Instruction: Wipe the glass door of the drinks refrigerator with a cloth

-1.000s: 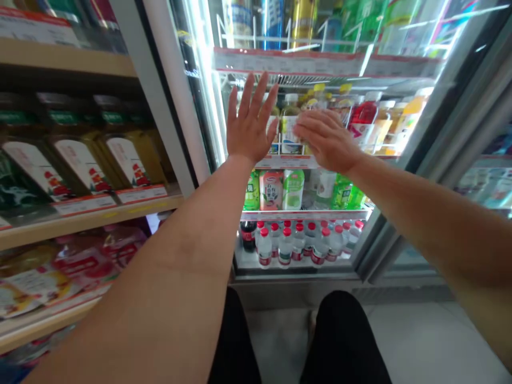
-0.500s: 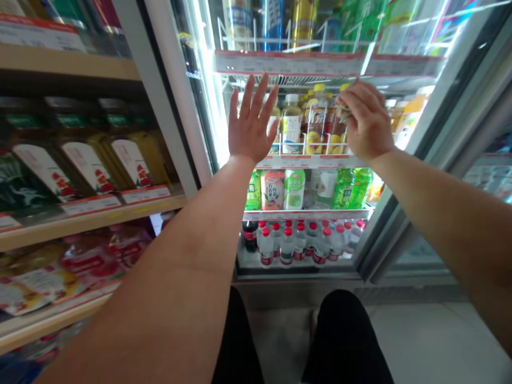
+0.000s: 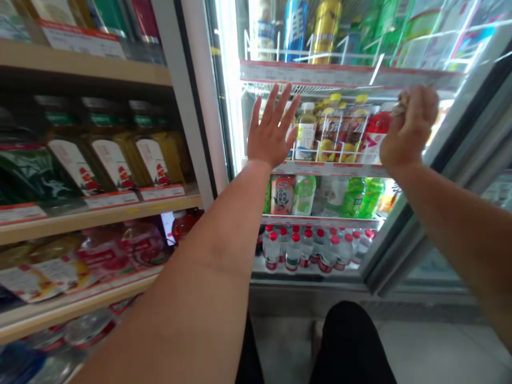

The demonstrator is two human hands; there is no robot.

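Chinese characters are printed in dark type on the label of the pink container [image 3: 282, 195]; 香果 can be read in one column. Above and to the right of the pink container, a large 茶 is displayed on the brown tea bottles [image 3: 328, 130]. Pale vertical lettering is carried by the blue can [image 3: 295, 31], high above the pink container, but is too blurred to be read. Print on the price strip [image 3: 304, 168] directly above the pink container cannot be resolved.
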